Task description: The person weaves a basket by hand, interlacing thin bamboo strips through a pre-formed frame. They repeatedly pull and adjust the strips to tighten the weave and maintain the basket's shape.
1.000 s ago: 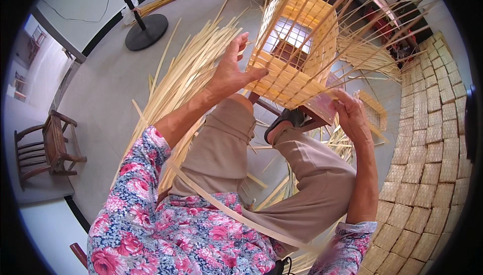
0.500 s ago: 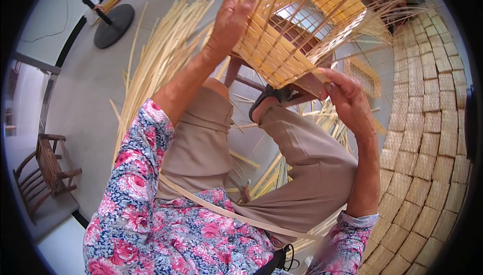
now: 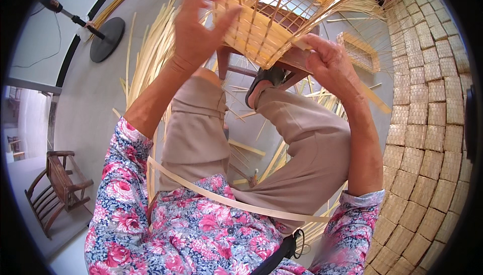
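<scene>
A half-woven bamboo basket (image 3: 256, 36) with upright stakes stands tilted on a dark wooden stool (image 3: 294, 60) in front of my knees. My left hand (image 3: 198, 31) is beside its left wall, fingers apart and blurred, with nothing visible in them. At the near right corner, my right hand (image 3: 329, 64) pinches a pale bamboo strip (image 3: 302, 42) against the weave. A long flat strip (image 3: 221, 199) curves across my lap; whether it is the same piece, I cannot tell.
Loose bamboo strips (image 3: 151, 49) lie on the floor at the left. Stacked woven blocks (image 3: 422, 139) line the right side. A shallow woven tray (image 3: 359, 54) lies beyond my right hand. A small wooden chair (image 3: 60, 184) and a round black stand base (image 3: 108, 38) are at the left.
My left hand has come off the basket's rim and moved left and down, its fingers opening. The right hand still pinches at the corner. The whole view has shifted slightly.
</scene>
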Action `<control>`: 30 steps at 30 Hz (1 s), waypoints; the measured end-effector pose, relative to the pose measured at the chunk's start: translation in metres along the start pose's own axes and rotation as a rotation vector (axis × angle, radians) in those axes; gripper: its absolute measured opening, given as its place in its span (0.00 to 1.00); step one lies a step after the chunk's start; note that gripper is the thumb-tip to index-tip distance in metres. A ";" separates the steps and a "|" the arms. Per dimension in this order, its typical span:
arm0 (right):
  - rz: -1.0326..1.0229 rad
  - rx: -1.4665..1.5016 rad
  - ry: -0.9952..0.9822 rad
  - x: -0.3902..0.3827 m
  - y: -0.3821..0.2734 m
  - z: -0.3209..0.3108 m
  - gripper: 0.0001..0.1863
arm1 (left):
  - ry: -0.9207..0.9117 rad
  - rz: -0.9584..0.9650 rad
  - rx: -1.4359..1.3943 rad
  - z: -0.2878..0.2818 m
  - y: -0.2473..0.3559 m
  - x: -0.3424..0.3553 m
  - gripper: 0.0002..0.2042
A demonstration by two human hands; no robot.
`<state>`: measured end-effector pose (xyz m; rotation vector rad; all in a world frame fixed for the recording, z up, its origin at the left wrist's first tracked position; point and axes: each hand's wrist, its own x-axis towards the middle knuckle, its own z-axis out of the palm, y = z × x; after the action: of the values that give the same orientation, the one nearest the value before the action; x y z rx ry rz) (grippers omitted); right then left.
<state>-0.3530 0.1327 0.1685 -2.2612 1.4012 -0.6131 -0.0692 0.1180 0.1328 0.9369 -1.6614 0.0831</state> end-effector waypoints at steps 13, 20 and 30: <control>-0.061 0.032 0.047 0.013 0.003 0.013 0.19 | -0.538 -0.007 -0.111 0.056 0.032 0.025 0.05; -0.057 0.038 0.034 0.015 0.008 0.017 0.16 | -0.547 0.111 -0.011 0.054 0.029 0.024 0.04; -0.220 -0.209 0.170 0.011 -0.005 0.018 0.09 | -0.682 0.177 -0.249 0.037 0.015 0.024 0.05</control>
<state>-0.3349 0.1267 0.1582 -2.6066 1.3593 -0.7773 -0.1077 0.0964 0.1470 0.6558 -2.3158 -0.3547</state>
